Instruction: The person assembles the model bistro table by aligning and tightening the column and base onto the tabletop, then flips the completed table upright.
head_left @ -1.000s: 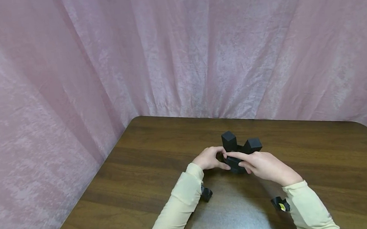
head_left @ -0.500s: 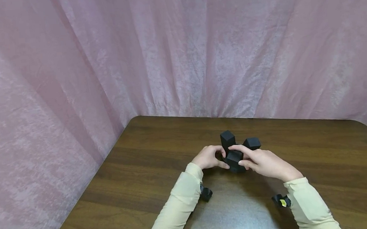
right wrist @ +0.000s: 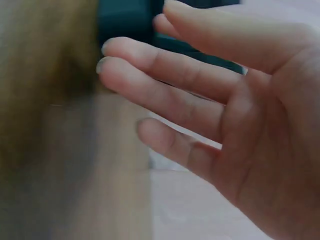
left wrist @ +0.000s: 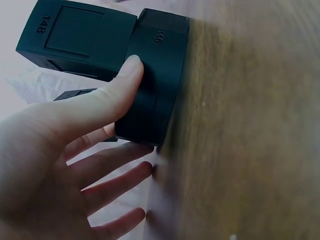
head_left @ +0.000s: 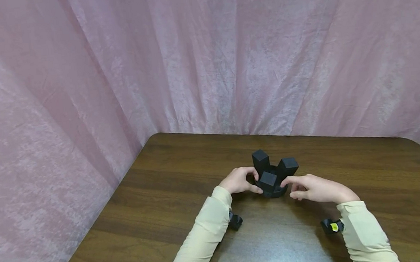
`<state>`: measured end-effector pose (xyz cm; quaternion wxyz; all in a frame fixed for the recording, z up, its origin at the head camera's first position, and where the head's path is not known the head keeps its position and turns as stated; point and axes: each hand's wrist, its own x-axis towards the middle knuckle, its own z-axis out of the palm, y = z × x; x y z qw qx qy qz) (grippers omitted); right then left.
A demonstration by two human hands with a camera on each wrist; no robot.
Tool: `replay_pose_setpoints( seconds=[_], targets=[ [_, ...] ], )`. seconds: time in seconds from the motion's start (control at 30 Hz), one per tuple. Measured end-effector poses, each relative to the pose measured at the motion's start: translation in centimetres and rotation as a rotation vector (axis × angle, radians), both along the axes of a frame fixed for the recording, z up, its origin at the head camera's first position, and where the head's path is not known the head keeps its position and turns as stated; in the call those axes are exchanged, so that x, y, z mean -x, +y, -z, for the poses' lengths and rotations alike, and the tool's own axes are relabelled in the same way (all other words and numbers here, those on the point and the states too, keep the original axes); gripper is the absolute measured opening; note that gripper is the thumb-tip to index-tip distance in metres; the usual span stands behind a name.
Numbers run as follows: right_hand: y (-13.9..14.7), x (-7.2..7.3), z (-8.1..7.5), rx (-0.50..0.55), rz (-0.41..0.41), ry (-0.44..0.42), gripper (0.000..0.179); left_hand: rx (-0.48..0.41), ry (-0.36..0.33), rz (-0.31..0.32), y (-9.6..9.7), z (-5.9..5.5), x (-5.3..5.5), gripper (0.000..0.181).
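A black round base (head_left: 273, 192) stands on the brown wooden table (head_left: 170, 190) with three black square blocks upright in it: a rear left one (head_left: 261, 160), a rear right one (head_left: 288, 166) and a shorter front one (head_left: 268, 180). My left hand (head_left: 253, 180) grips the base from the left. In the left wrist view its thumb (left wrist: 120, 85) presses the base's side (left wrist: 160, 60), beside a block marked 148 (left wrist: 75, 37). My right hand (head_left: 290, 187) lies just right of the base with relaxed fingers (right wrist: 150, 65) and holds nothing; its index fingertip is at the base's edge.
Pink curtain (head_left: 198, 67) hangs close behind and to the left of the table. The table's left edge (head_left: 102, 215) runs diagonally. Small black wrist cameras sit under each cream sleeve (head_left: 235, 221) (head_left: 332, 226).
My right hand has let go of the front block, which now stands in the base, and has drawn back to the right. The left hand has stayed on the base.
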<state>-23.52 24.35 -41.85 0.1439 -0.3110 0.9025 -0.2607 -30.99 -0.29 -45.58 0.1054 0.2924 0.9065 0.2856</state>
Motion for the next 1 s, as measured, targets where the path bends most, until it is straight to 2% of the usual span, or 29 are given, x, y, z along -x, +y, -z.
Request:
replay_pose_setpoints(
  seconds=[0.17,0.43,0.53,0.67,0.9,1.0],
  targets=[
    [-0.1,0.4,1.5,-0.018,0.006,-0.056,0.029,0.001,-0.009,0.028,-0.1,-0.3,0.1,0.034],
    [-0.4,0.6,2.4,-0.011,0.009,0.053,0.026,0.010,0.041,0.064,-0.3,-0.4,0.3,0.031],
    [-0.5,0.6,2.4,0.014,0.023,0.128,0.028,-0.017,0.037,0.060,-0.5,-0.5,0.4,0.029],
    [-0.7,0.8,2.3,0.063,0.087,0.252,0.034,-0.113,0.010,0.047,-0.7,-0.7,0.5,0.027],
    [-1.0,1.1,1.9,0.118,0.238,0.432,0.033,-0.225,-0.129,0.077,-0.8,-1.3,0.1,0.042],
    [-0.9,1.2,1.8,0.128,0.270,0.487,0.032,-0.232,-0.134,0.084,-0.7,-1.5,0.0,0.046]
  ],
)
